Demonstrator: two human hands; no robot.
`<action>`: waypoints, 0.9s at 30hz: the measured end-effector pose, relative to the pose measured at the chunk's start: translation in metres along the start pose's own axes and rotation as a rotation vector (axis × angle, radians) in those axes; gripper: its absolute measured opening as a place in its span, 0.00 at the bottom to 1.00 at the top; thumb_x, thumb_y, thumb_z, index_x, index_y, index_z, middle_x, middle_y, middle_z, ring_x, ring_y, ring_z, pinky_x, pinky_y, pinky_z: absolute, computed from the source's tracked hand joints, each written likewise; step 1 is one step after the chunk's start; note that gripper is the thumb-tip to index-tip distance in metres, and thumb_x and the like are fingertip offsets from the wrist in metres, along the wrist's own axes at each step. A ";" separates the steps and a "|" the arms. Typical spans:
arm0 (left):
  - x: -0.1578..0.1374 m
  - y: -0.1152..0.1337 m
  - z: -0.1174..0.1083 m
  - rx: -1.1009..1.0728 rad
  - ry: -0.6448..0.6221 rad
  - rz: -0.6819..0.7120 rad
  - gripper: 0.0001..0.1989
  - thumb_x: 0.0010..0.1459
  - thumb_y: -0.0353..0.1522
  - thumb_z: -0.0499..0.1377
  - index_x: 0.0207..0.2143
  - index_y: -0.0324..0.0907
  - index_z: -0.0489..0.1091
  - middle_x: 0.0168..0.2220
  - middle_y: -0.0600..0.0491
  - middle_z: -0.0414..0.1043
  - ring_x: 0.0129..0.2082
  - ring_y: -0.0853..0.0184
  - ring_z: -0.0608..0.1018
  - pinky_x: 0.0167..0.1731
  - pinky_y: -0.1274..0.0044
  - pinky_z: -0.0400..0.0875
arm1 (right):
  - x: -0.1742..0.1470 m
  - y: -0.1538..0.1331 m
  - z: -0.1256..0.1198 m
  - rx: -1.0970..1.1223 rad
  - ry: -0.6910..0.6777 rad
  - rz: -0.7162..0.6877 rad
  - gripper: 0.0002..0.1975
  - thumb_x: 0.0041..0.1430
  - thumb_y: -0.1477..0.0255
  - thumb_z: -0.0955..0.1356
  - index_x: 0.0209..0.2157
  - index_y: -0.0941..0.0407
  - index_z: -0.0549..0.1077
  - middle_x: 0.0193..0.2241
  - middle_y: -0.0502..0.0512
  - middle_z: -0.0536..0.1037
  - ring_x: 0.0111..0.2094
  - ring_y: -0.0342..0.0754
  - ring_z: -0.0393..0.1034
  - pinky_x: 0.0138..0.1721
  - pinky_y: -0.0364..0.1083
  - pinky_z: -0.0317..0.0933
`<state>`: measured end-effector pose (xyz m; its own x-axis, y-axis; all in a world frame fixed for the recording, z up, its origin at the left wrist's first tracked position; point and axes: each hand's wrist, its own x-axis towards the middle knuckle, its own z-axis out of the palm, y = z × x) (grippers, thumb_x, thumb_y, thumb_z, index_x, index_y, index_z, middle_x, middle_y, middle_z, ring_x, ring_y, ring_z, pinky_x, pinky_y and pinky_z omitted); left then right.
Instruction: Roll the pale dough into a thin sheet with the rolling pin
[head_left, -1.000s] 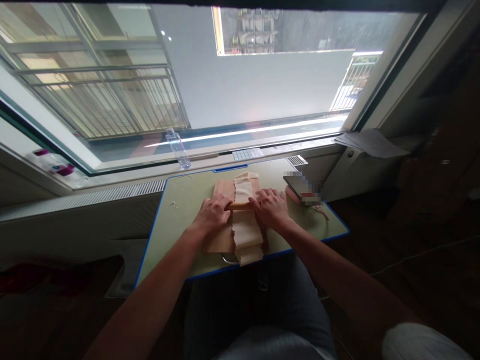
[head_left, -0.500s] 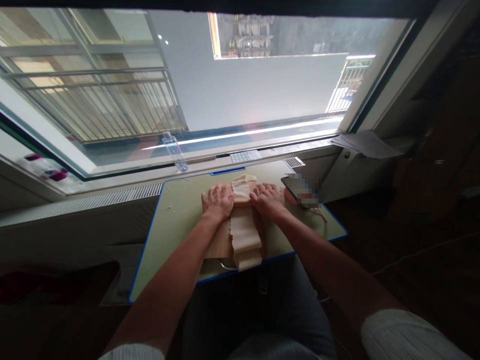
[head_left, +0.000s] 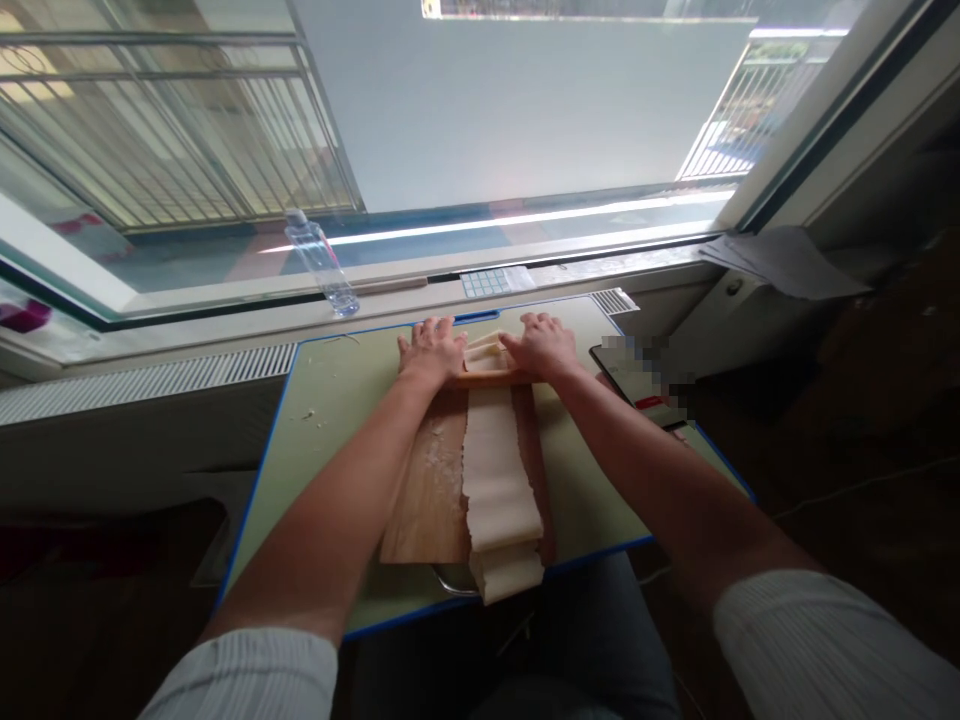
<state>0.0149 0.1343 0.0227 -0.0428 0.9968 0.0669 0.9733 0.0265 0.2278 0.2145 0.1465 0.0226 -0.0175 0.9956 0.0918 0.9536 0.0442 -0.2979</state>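
A long strip of pale dough (head_left: 499, 455) with ragged edges runs down a wooden board (head_left: 427, 510), its near end folded over the board's front edge. Across the far part of the strip lies a wooden rolling pin (head_left: 487, 379). My left hand (head_left: 433, 352) rests palm-down over the pin's left end, fingers stretched forward and apart. Over the right end, my right hand (head_left: 541, 345) lies the same way, its thumb close to the folded far end of the dough. Both palms hide the pin's ends.
The board stands on a green, blue-edged table (head_left: 322, 470) with dough crumbs at left. A phone (head_left: 641, 385), partly blurred out, is at right. On the windowsill are a clear bottle (head_left: 322, 262) and a white-and-teal card (head_left: 491, 282). Papers (head_left: 787, 262) lie farther right.
Both hands have rolled the pin forward toward the far end of the dough, baring more of the strip and board. My fingers are more stretched out. The camera view has tilted down.
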 end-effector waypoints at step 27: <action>-0.124 0.010 -0.002 0.070 0.044 0.006 0.33 0.73 0.45 0.40 0.75 0.47 0.59 0.77 0.48 0.55 0.76 0.55 0.58 0.74 0.51 0.50 | -0.124 0.002 -0.005 -0.127 0.093 -0.023 0.30 0.73 0.60 0.56 0.67 0.57 0.69 0.68 0.67 0.70 0.66 0.67 0.61 0.68 0.70 0.49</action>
<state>0.0292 0.0105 0.0181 -0.0457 0.9928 0.1108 0.9869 0.0277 0.1587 0.2203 0.0230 0.0156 -0.0175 0.9822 0.1869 0.9837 0.0505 -0.1728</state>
